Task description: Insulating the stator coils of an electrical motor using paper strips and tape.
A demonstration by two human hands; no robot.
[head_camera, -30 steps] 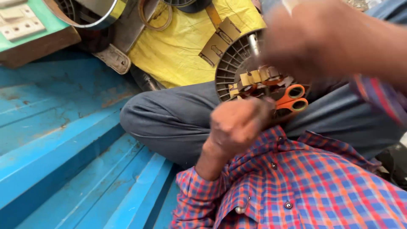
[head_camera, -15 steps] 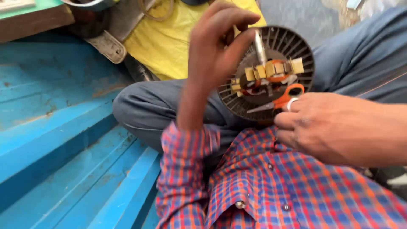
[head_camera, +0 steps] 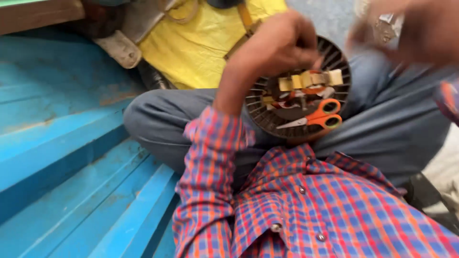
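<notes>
A round dark slotted tray [head_camera: 267, 119] rests on my lap, on grey trousers. In it lie orange-handled scissors [head_camera: 318, 117], a row of pale yellow blocks [head_camera: 311, 79] and small dark parts. My left hand [head_camera: 282, 43], in a red and blue checked sleeve, curls over the tray's far left rim, its fingertips down among the parts. What they pinch is hidden. My right hand [head_camera: 423, 28] is raised at the top right, apart from the tray and blurred by motion. A pale crumpled thing [head_camera: 382, 28] shows beside it; I cannot tell whether the hand holds it.
Blue painted wooden boards [head_camera: 71, 157] fill the left side. A yellow sheet [head_camera: 191, 43] lies behind my knee, with a whitish metal piece [head_camera: 119, 48] and a tan strap [head_camera: 246, 19] on it. A wooden edge [head_camera: 38, 14] runs along the top left.
My left hand has come down from above the tray, fingers spread, to curl over its rim. My right hand has lifted from the tray's lower right to the top right.
</notes>
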